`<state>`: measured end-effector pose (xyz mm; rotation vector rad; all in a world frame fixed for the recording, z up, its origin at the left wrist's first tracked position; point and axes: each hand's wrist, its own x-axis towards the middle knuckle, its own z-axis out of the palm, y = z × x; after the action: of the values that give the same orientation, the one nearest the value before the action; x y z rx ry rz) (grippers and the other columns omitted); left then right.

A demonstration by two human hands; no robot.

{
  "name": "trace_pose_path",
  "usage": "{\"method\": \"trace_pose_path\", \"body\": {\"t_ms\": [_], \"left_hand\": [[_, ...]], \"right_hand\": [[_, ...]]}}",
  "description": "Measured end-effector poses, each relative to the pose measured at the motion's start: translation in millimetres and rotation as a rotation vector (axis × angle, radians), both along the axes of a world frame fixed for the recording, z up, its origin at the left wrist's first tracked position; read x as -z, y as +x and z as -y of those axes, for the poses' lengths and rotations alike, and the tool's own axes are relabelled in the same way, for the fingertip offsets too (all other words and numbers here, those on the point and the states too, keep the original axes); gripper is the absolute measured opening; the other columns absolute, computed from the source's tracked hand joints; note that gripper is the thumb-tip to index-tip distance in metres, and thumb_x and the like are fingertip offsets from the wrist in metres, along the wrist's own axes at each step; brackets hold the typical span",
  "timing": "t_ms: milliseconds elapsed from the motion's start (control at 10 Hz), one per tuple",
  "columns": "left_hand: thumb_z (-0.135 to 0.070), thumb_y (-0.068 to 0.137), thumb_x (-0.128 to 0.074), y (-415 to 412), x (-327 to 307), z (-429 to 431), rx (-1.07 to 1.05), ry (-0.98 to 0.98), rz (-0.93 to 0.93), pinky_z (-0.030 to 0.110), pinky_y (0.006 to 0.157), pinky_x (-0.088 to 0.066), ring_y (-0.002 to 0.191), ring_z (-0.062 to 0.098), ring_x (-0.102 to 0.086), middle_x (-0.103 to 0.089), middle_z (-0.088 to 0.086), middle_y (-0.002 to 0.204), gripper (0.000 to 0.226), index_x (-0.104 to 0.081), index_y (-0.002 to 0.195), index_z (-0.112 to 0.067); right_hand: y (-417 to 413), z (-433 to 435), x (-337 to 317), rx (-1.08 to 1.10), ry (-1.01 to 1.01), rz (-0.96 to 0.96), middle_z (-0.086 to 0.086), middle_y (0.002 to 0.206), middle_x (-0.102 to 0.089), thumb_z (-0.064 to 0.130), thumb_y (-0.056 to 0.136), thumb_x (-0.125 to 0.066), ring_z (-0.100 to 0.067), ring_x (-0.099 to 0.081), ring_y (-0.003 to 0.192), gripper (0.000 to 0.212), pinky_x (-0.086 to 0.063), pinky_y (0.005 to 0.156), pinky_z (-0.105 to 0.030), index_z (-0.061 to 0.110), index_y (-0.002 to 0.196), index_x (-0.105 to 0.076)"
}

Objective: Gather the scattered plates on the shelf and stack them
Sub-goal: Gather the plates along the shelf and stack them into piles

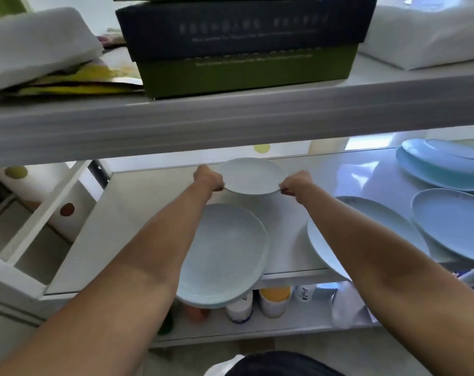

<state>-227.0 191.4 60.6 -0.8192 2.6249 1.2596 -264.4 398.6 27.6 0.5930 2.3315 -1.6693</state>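
A small pale round plate (pixel 250 175) is at the back of the middle shelf (pixel 138 196). My left hand (pixel 207 178) grips its left rim and my right hand (pixel 295 183) pinches its right rim. A larger pale plate (pixel 225 253) lies in front of it and overhangs the shelf's front edge. To the right, my right forearm partly covers another pale plate (pixel 366 221). A blue plate (pixel 453 223) lies at the right edge, and a stack of light blue plates (pixel 442 164) sits at the back right.
The upper shelf's thick front edge (pixel 230 123) hangs just above my hands, carrying a dark and green box (pixel 244 44) and white bundles. The lower shelf holds bottles and a yellow-capped jar (pixel 274 299). A white frame post (pixel 48 210) stands at the left.
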Motion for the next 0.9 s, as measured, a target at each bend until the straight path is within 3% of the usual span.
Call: {"method": "trace_pose_path", "body": {"t_ms": [100, 200, 300, 400, 500, 600, 700, 800, 900], "left_hand": [[0.002, 0.086, -0.061, 7, -23, -27, -0.129, 0.29, -0.088, 0.026, 0.074, -0.059, 0.058, 0.017, -0.067, -0.053, 0.003, 0.067, 0.006, -0.056, 0.086, -0.003], [0.01, 0.085, -0.057, 4, -30, -58, 0.017, 0.267, -0.073, 0.032, 0.081, -0.058, 0.028, 0.002, -0.055, -0.056, 0.006, 0.069, 0.025, -0.049, 0.068, -0.006], [0.015, 0.083, -0.057, 6, -39, -107, 0.054, 0.336, -0.117, 0.025, 0.052, -0.058, 0.033, 0.014, -0.058, -0.054, 0.01, 0.067, 0.015, -0.052, 0.076, 0.002], [0.003, 0.087, -0.058, 7, -38, -161, 0.141, 0.375, -0.135, 0.024, 0.043, -0.053, 0.052, 0.019, -0.056, -0.055, 0.011, 0.066, 0.018, -0.059, 0.105, 0.003], [-0.014, 0.09, -0.057, 8, -35, -220, 0.233, 0.401, -0.123, 0.021, 0.046, -0.05, 0.054, 0.017, -0.057, -0.058, 0.009, 0.067, 0.02, -0.062, 0.104, -0.001], [-0.025, 0.096, -0.05, 9, -26, -281, 0.254, 0.387, -0.114, 0.022, 0.047, -0.049, 0.052, 0.02, -0.058, -0.061, 0.014, 0.069, 0.028, -0.059, 0.092, 0.001], [-0.034, 0.101, -0.037, 14, -15, -340, 0.3, 0.31, -0.089, 0.018, 0.04, -0.044, 0.049, 0.021, -0.056, -0.059, 0.014, 0.064, 0.045, -0.057, 0.087, 0.003], [-0.036, 0.103, -0.03, 22, -6, -385, 0.304, 0.253, -0.035, 0.02, 0.043, -0.041, 0.048, 0.02, -0.055, -0.057, 0.014, 0.061, 0.048, -0.056, 0.089, 0.002], [-0.034, 0.103, -0.027, 28, 0, -412, 0.314, 0.217, 0.023, 0.02, 0.046, -0.041, 0.047, 0.02, -0.053, -0.056, 0.015, 0.06, 0.05, -0.055, 0.086, 0.004]], "right_hand": [[0, -22, -12, 0.071, -0.057, -0.048, -0.024, 0.106, -0.067, -0.009, 0.071, -0.068, -0.033, -0.069, 0.091, 0.016, -0.058, 0.061, -0.03, 0.0, 0.082, -0.059], [7, -59, -26, 0.137, -0.043, -0.07, -0.019, 0.1, -0.067, -0.012, 0.072, -0.063, -0.035, -0.068, 0.093, 0.028, -0.06, 0.078, -0.038, -0.007, 0.099, -0.066], [14, -110, -34, 0.222, -0.021, -0.105, -0.015, 0.088, -0.064, -0.014, 0.069, -0.056, -0.033, -0.067, 0.089, 0.028, -0.059, 0.081, -0.039, -0.008, 0.093, -0.068], [25, -170, -41, 0.298, 0.075, -0.119, -0.008, 0.067, -0.051, -0.011, 0.076, -0.052, -0.024, -0.051, 0.075, 0.025, -0.052, 0.06, -0.017, 0.009, 0.06, -0.05], [44, -230, -52, 0.298, 0.087, -0.131, -0.009, 0.102, -0.059, 0.001, 0.086, -0.053, -0.023, -0.058, 0.097, 0.016, -0.051, 0.083, -0.03, 0.016, 0.091, -0.058], [74, -285, -59, 0.171, 0.537, -0.056, -0.002, 0.132, -0.057, 0.009, 0.091, -0.05, -0.021, -0.055, 0.124, 0.035, -0.046, 0.088, -0.026, 0.015, 0.125, -0.057], [92, -344, -54, 0.143, 0.616, -0.052, -0.001, 0.138, -0.053, 0.009, 0.094, -0.048, -0.017, -0.051, 0.128, 0.037, -0.045, 0.094, -0.026, 0.015, 0.13, -0.055], [95, -392, -39, 0.261, 0.378, -0.025, -0.002, 0.131, -0.057, 0.006, 0.092, -0.048, -0.02, -0.056, 0.113, 0.038, -0.045, 0.092, -0.024, 0.011, 0.128, -0.057], [93, -422, -22, 0.246, 0.394, 0.023, -0.009, 0.125, -0.061, 0.003, 0.09, -0.05, -0.028, -0.057, 0.108, 0.037, -0.043, 0.094, -0.025, 0.004, 0.126, -0.06]]}}
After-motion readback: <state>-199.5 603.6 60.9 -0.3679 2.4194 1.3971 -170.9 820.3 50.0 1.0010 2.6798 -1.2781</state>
